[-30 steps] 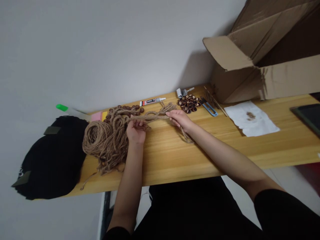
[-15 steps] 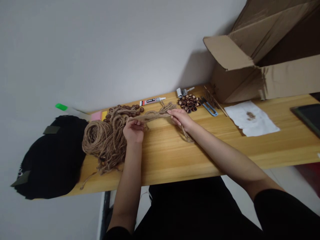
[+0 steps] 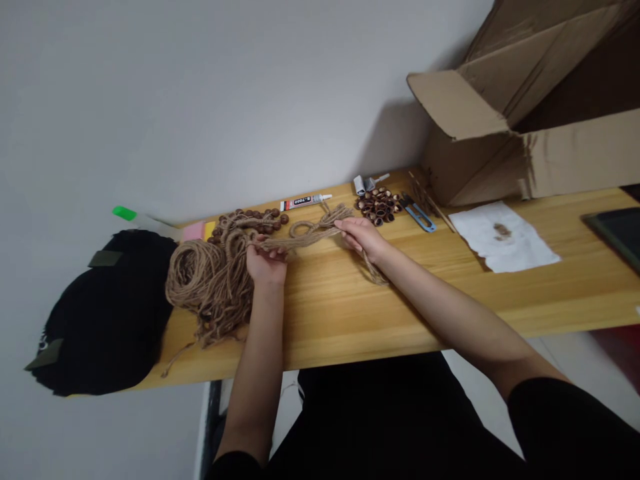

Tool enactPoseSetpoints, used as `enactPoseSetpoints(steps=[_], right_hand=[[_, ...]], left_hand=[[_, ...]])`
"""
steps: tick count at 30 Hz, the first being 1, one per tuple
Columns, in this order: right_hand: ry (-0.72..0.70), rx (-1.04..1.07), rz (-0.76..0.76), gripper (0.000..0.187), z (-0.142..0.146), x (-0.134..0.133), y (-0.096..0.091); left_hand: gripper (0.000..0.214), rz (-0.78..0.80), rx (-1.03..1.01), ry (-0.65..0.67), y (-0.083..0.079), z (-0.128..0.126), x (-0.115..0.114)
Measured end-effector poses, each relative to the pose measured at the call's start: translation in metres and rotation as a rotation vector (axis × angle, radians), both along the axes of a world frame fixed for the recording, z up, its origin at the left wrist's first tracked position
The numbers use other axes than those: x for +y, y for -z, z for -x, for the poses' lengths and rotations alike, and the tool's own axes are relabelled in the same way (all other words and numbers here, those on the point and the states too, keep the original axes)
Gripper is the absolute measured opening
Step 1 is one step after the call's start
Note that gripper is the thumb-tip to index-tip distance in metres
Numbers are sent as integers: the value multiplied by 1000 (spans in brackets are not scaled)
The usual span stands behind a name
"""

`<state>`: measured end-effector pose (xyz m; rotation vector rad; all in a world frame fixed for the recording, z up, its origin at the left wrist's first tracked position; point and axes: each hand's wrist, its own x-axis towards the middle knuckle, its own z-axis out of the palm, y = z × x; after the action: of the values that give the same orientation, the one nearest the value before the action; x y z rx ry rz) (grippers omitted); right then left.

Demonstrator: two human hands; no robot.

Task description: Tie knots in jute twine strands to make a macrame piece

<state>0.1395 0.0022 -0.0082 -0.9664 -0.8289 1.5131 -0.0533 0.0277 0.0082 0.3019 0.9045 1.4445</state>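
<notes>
**Cords (image 3: 316,238) run between left hand (image 3: 267,265) and right hand (image 3: 364,239)**

Nearest, a loose end (image 3: 173,361) trails toward the front edge of the wooden counter (image 3: 345,333). A black bundle (image 3: 110,313) sits at the far left, beside a coil (image 3: 195,277) and a tangled pile (image 3: 227,317) of the same brown cord. The left grip is closed on the cords at the pile's right side, fingers curled; the right grip pinches them between thumb and fingers, with tails (image 3: 374,272) hanging below. The cords sag slightly over the counter. To the right lie a stained white paper (image 3: 520,247) and a dark flat object (image 3: 617,230).

Farther back are brown beads (image 3: 285,219), small brown cups (image 3: 384,215) and blue snips (image 3: 423,221) just beside them. Behind these lie a glue tube (image 3: 303,202) and a crumpled tube (image 3: 370,184). An open box (image 3: 470,167) stands at the back right, near the wall (image 3: 250,100).
</notes>
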Motion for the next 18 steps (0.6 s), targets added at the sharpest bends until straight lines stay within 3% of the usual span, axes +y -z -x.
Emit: enactPoseSetpoints(steps=[5,12,18], right_hand=[[3,7,-3,37,0,0,0],[-4,-24,-4,35,0,-1,0],[-7,-28,1,35,0,0,0]], left_hand=[[42,26,-103,-34,-4,-1,-3],[40,0,0,-37,-5,0,-2],[19,-32,139,-110,-6,-2,-5]])
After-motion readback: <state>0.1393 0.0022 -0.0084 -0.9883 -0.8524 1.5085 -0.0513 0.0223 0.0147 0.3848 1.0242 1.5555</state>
